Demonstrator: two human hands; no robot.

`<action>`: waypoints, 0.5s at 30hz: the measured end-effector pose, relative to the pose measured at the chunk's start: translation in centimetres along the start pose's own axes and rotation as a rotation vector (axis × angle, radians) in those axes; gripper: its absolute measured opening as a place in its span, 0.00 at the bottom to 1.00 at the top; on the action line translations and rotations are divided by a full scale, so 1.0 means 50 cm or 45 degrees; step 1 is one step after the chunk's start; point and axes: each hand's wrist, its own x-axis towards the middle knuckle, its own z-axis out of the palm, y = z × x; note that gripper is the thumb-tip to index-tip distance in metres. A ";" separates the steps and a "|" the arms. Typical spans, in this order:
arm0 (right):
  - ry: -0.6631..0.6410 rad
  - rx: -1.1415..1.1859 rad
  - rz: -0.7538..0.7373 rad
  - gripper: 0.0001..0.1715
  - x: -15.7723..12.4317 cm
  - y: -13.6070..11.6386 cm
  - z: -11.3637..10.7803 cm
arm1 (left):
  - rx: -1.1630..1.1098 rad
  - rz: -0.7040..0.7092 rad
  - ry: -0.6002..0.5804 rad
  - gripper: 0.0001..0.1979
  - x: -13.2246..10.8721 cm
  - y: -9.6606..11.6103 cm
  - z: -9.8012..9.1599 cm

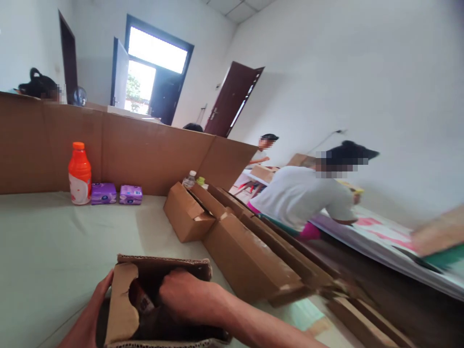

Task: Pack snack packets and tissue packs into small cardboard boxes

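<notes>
An open cardboard box (123,302) stands at the bottom of the head view, its cut-out front flap folded up. My left hand (94,309) grips the box from its left side, the thumb along the outer wall. Down inside the box reaches my right hand (181,295), its fingers curled and their tips hidden in shadow. What those fingers hold, if anything, I cannot make out. Beside them in the box lies a small dark reddish-brown item with a pale label (145,303); its kind is unclear.
An orange bottle (79,174) and two purple tissue packs (103,193) stand before a cardboard partition (152,150). Several cardboard boxes (250,256) line the table's right side, with a clear bottle (190,179) behind them. A person in a white shirt (293,193) works at another table.
</notes>
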 end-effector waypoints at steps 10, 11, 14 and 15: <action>0.247 0.111 0.106 0.15 -0.057 0.046 -0.009 | -0.045 0.058 0.011 0.62 0.025 -0.009 -0.004; 0.380 0.184 0.107 0.16 -0.073 0.063 -0.015 | -0.073 0.054 0.043 0.63 0.023 -0.009 -0.015; 0.870 0.491 0.047 0.19 -0.110 0.126 -0.044 | -0.136 0.050 0.137 0.63 0.007 -0.005 -0.056; 1.024 0.591 0.043 0.21 -0.113 0.149 -0.057 | -0.137 0.040 0.166 0.63 -0.001 -0.004 -0.073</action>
